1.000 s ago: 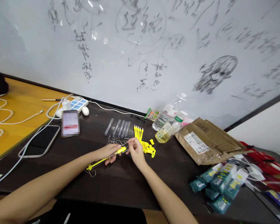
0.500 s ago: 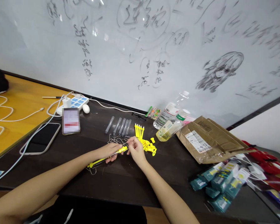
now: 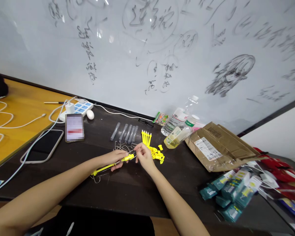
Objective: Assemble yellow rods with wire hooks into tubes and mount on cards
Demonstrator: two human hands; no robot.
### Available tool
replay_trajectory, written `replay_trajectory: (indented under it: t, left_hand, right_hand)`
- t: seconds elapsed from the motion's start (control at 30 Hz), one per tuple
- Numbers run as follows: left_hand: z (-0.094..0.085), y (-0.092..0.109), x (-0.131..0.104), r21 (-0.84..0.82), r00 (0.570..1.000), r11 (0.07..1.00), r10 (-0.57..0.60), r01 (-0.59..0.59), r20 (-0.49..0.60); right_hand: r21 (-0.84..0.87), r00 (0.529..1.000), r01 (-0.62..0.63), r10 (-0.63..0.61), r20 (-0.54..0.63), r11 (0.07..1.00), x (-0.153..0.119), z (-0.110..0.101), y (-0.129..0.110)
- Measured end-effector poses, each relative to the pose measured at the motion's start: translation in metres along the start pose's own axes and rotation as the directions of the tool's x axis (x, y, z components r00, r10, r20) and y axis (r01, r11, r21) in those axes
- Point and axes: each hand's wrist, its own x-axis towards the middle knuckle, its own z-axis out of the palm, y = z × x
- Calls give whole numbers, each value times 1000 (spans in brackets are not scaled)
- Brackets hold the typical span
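My left hand (image 3: 116,158) is closed around a slim clear tube with a yellow rod (image 3: 103,169) and a yellow end cap (image 3: 128,157). A bent wire (image 3: 96,179) sticks out at its lower left end. My right hand (image 3: 144,155) pinches a thin metal wire by the cap; the fingertips partly hide it. Just behind the hands lie a tangle of bent wires (image 3: 121,146) and several clear tubes (image 3: 124,132). Several yellow rods (image 3: 146,137) and a pile of small yellow caps (image 3: 157,154) lie beyond and beside my right hand.
To the left are two phones (image 3: 43,147) (image 3: 74,127), a power strip (image 3: 80,108) with cables and a white egg-shaped object (image 3: 90,114). Bottles (image 3: 174,122), a brown parcel (image 3: 213,146) and green boxes (image 3: 236,188) stand at the right. A whiteboard (image 3: 108,75) rises behind.
The yellow-capped tube has turned slightly in my left hand, showing more of the cap. My right hand has barely shifted, still pinching by the cap.
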Motion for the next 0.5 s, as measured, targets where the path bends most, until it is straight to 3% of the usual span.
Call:
replay_trajectory:
  t: [0.17, 0.3, 0.5]
  left_hand:
    - [2, 10, -3, -24, 999, 999, -40, 40, -1]
    - [5, 10, -2, -16, 998, 1000, -21, 20, -53]
    - [7, 0, 6, -125, 978, 990, 45, -72, -205]
  right_hand:
    - [27, 1000, 14, -14, 16, 1000, 1, -1, 1]
    - [223, 999, -8, 15, -29, 975, 2, 7, 1]
    - [474, 975, -122, 193, -105, 872, -1, 26, 3]
